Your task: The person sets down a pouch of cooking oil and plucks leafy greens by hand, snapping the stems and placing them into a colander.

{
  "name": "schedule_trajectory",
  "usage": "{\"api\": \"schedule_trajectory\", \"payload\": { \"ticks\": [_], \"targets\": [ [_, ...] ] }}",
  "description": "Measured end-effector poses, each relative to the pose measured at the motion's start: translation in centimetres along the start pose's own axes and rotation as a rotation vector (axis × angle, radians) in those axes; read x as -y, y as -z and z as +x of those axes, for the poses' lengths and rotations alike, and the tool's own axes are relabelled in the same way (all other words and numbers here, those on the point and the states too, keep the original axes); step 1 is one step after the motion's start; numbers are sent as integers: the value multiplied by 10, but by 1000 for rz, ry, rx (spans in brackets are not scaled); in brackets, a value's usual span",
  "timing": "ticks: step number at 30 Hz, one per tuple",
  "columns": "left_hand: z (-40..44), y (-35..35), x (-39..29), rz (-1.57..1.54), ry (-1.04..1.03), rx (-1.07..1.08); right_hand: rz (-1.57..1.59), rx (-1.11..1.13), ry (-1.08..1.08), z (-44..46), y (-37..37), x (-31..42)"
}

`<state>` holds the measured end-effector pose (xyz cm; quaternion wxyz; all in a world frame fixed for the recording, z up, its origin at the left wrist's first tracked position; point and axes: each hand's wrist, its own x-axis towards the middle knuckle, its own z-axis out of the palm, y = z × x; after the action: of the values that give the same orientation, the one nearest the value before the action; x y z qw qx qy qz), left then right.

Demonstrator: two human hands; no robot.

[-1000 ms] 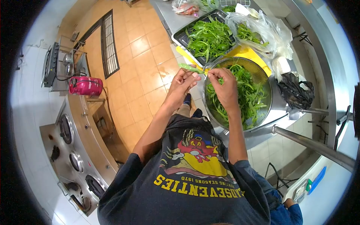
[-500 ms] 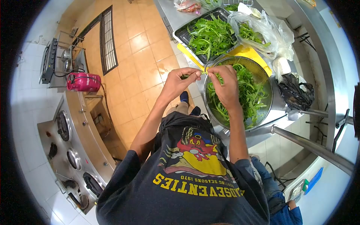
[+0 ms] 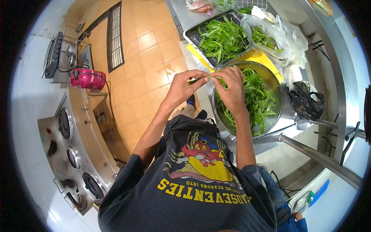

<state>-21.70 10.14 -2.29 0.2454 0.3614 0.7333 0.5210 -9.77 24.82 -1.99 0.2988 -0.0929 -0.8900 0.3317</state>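
My left hand (image 3: 184, 87) pinches a green stem (image 3: 209, 77), its thumb and fingertips pressed together. Right beside it, my right hand (image 3: 230, 89) grips the same stem between thumb and forefinger, over the left rim of a round mesh strainer (image 3: 279, 109). Cut leafy greens (image 3: 257, 94) fill much of the strainer. Behind it stands a black tray (image 3: 194, 35) heaped with more leafy greens (image 3: 224, 38). A yellow board (image 3: 264, 61) lies partly under the strainer and tray.
At the right are a clear plastic bag (image 3: 290, 40) with greens and a black bag (image 3: 305, 100). A metal pipe (image 3: 320, 160) crosses the lower right, near a co-worker's hand (image 3: 298, 215). Stove burners (image 3: 73, 157) and a pink gas cylinder (image 3: 88, 79) are at the left.
The leafy tip that stuck out past my left hand a second ago no longer shows. My left hand has turned and its fingertips have closed up against my right hand's. The view has shifted slightly.
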Motion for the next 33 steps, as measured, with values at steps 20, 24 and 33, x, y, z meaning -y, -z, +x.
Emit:
{"api": "schedule_trajectory", "payload": {
  "ticks": [20, 24, 33],
  "targets": [
    [2, 0, 7, -347, 96, -78, 48, -167, 39, 11, -21, 4],
    [8, 5, 11, -670, 329, -123, 272, -215, -162, 8, -18, -3],
    [81, 10, 31, -686, 326, -204, 244, -258, -350, -13, 27, -14]
  ]
}}
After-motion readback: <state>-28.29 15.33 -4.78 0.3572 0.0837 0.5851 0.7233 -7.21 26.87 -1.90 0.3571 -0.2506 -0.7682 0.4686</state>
